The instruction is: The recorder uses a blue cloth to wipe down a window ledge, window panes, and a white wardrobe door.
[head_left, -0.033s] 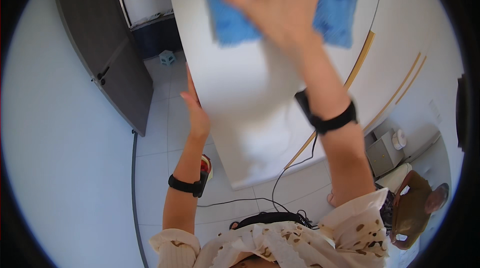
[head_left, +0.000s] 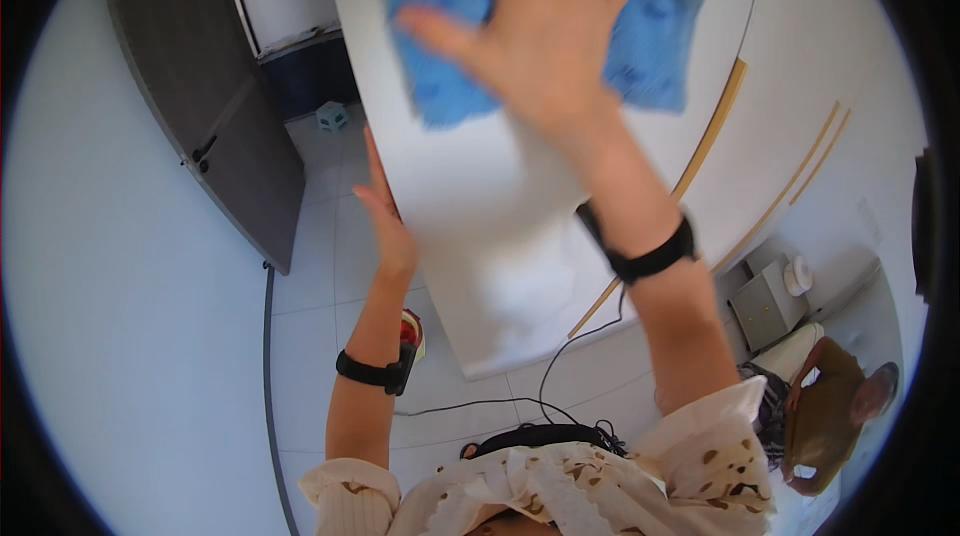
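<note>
A white upright panel (head_left: 490, 236), like the side of a wardrobe, stands in front of me. High on it, my right hand (head_left: 550, 51) presses a blue fluffy cloth (head_left: 650, 61) flat against the surface. Its fingers are spread over the cloth, with the thumb out to the left; the picture's upper edge hides part of the fingertips. Lower, at the panel's left edge, my left hand (head_left: 387, 221) lies along the side with its fingers stretched up and the thumb apart. Part of that hand is hidden behind the edge. Black bands circle both my forearms.
A dark door (head_left: 200, 86) stands ajar at the left. A small light-blue stool (head_left: 332, 116) is on the tiled floor beyond it. Black cable (head_left: 545, 376) trails across the floor near me. To the right are long wooden handles (head_left: 715, 131), a grey cabinet (head_left: 768, 311) and a person (head_left: 825, 416).
My right hand and the blue cloth have slid a little left and down across the white panel. My left hand has stayed at the panel's edge, with hardly any shift.
</note>
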Demonstrator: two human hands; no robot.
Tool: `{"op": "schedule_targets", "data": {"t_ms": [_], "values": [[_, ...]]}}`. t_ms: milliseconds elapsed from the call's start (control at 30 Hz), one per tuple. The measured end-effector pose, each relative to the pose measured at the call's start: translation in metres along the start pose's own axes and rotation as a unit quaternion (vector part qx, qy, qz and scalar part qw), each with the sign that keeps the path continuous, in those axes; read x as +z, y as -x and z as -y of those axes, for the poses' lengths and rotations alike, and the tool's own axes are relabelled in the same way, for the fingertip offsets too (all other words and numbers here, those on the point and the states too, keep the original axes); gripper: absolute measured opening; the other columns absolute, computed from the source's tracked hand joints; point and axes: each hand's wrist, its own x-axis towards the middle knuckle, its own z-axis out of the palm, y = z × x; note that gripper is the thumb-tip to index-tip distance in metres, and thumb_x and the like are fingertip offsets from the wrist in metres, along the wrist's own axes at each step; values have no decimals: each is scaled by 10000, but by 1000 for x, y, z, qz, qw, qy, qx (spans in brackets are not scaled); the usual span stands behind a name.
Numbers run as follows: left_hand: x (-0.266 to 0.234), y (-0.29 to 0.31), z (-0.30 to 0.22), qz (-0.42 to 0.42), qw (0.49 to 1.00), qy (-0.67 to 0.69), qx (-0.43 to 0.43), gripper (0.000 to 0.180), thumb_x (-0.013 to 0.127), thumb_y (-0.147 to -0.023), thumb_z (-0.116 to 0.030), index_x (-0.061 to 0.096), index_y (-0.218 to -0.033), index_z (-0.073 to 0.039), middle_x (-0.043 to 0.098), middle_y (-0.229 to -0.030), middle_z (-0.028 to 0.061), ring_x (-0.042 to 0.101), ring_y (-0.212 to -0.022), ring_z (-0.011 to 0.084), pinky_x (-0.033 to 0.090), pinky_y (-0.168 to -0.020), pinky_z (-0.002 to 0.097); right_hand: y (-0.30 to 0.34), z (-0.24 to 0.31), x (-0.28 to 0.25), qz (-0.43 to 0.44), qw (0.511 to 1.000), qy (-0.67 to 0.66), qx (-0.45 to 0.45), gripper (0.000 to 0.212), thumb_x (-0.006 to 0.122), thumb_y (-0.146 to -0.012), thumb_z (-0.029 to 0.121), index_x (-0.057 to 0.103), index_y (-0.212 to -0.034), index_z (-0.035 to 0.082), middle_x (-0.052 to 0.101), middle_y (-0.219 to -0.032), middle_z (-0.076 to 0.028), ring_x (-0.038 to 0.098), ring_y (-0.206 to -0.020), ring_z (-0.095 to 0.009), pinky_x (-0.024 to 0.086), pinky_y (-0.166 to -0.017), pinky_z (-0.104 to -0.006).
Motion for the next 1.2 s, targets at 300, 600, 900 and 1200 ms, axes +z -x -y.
{"op": "schedule_targets", "data": {"t_ms": [300,600,900,1200], "values": [[-22,29,6,-150,976,80,-138,720,206,-911,-605,235,-1401,-78,299,-1420,68,297,-1287,224,221,-1069,356,210,48,40,132,963,-234,39,707,723,-580,523,539,-1218,278,399,-1325,-196,495,-1081,-413,411,-882,-523],[-50,41,49,-151,981,-52,-109,636,209,-952,-520,252,-1383,-54,330,-1386,51,325,-1249,197,240,-1048,321,290,-117,45,52,993,-70,78,933,521,-670,738,396,-1323,84,110,-1439,-303,176,-1257,-565,168,-962,-653],[-33,40,34,-196,969,-133,-65,511,299,-963,-410,341,-1294,-23,406,-1281,72,411,-1159,177,353,-961,324,202,-110,38,-51,988,-63,132,930,521,-725,661,262,-1405,83,101,-1467,-244,68,-1341,-454,24,-1012,-615],[-47,54,42,-199,966,-156,-62,478,343,-947,-392,315,-1297,-68,403,-1288,51,427,-1156,202,410,-929,342,337,-79,46,-48,949,-126,284,879,433,-807,613,199,-1403,10,78,-1469,-248,60,-1349,-433,7,-1058,-535]]}}
